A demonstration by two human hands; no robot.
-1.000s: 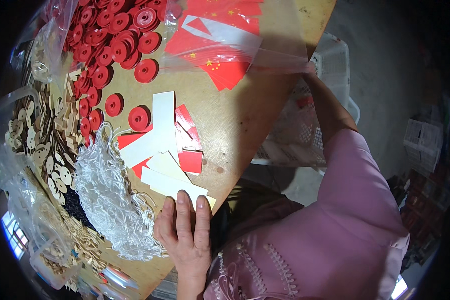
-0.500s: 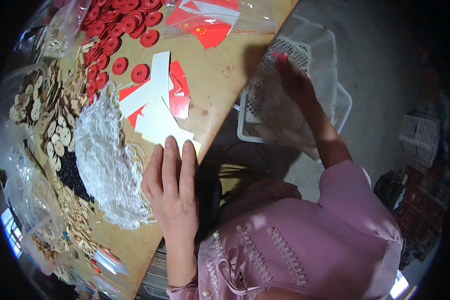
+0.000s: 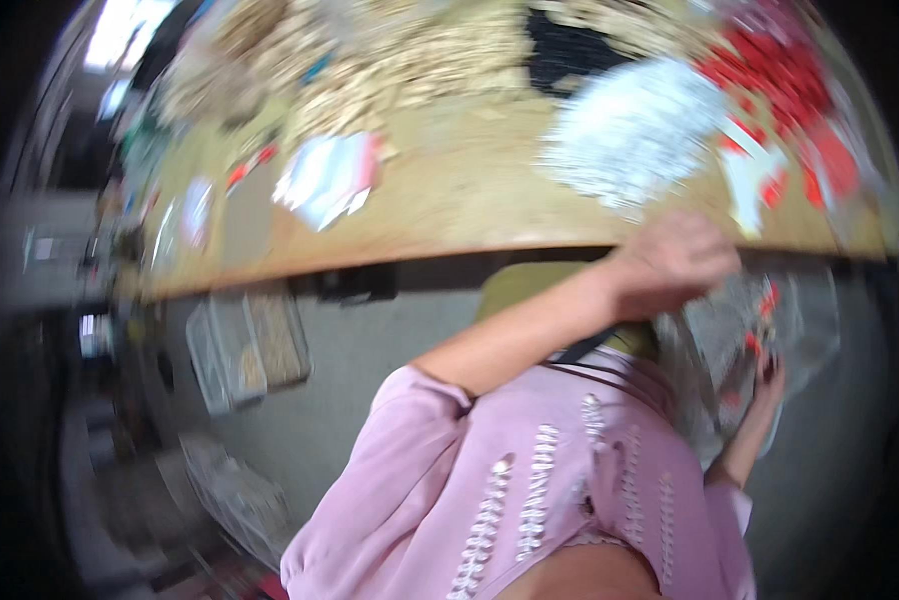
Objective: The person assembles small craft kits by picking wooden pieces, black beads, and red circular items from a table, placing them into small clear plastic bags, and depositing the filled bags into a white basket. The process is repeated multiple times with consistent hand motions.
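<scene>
My left hand (image 3: 678, 258) is lifted in front of the table's near edge, close to the heap of white string (image 3: 638, 135). Its fingers are smeared by motion, and I cannot tell whether they hold anything. Low on the right, my right hand (image 3: 770, 378) reaches below table height, at a pale see-through bag or container (image 3: 805, 325) with small red pieces (image 3: 760, 320) in it. Blur hides what its fingers do. White and red paper pieces (image 3: 748, 185) lie on the table right of the string.
Red discs (image 3: 775, 75) are heaped at the far right of the wooden table (image 3: 450, 215). Black small parts (image 3: 570, 50) and light wooden pieces (image 3: 400, 70) spread along the back. Clear packets (image 3: 330, 178) lie left of centre. A clear bin (image 3: 250, 345) stands on the floor.
The view has swung left, showing more of the table. My left hand has left the white paper pieces and lifted away from the table. My right hand stays low, on the right.
</scene>
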